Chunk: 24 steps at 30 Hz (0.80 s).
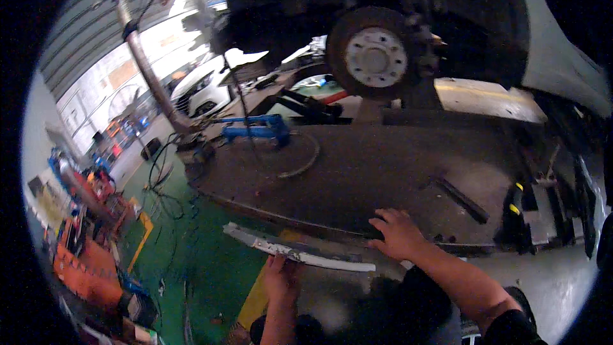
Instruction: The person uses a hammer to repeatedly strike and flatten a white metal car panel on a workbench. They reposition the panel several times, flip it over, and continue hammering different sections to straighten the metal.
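My left hand is closed around the lower edge of a long, thin, slightly curved strip, white and grey with scuffed patches. The strip lies roughly crosswise in front of me, just short of a dark metal platform. My right hand holds nothing. Its fingers are apart over the platform's near edge, past the strip's right end; whether they touch the edge I cannot tell.
On the platform rest a dark bar, a blue hydraulic tool and a curved hose. Above hangs a raised car's bare brake disc. Black cables lie on the green floor, with orange equipment at left.
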Each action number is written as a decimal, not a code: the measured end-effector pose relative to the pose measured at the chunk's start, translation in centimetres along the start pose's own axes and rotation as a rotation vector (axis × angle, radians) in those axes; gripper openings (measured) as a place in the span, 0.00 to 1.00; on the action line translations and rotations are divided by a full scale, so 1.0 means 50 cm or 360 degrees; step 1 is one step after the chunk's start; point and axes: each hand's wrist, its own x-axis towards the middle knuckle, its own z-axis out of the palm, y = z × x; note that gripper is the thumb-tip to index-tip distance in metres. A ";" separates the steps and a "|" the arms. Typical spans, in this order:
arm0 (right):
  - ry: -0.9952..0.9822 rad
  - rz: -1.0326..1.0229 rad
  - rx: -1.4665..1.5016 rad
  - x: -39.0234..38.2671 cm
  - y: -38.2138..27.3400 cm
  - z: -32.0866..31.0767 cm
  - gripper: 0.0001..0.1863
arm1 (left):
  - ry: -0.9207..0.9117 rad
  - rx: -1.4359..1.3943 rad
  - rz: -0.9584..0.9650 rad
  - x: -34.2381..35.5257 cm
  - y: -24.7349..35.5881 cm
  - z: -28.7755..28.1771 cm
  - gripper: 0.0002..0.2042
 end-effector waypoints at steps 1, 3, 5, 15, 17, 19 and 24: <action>-0.0001 -0.0075 -0.0058 0.011 -0.006 0.015 0.27 | 0.0014 -0.0033 0.0063 -0.002 0.003 -0.014 0.16; -0.0056 -0.0051 0.0004 0.025 -0.012 0.031 0.27 | 0.0052 -0.0114 0.0160 -0.003 -0.009 -0.041 0.18; -0.0091 -0.0008 0.0007 0.038 -0.021 0.044 0.27 | 0.0092 -0.0233 0.0229 0.000 -0.004 -0.067 0.19; 0.0159 0.0406 -0.0032 0.048 -0.030 0.005 0.25 | 0.0107 0.0066 -0.0019 -0.033 -0.027 0.034 0.25; -0.0095 0.0257 0.0463 0.022 -0.110 -0.013 0.26 | 0.0322 0.0565 0.0086 -0.036 -0.037 0.051 0.28; -0.0366 0.0248 0.0951 0.003 -0.184 -0.015 0.25 | 0.0493 0.0909 0.0223 -0.046 -0.044 0.072 0.35; -0.0440 0.0216 0.0622 -0.001 -0.235 0.050 0.18 | 0.0505 0.1436 0.0458 -0.082 -0.033 0.108 0.38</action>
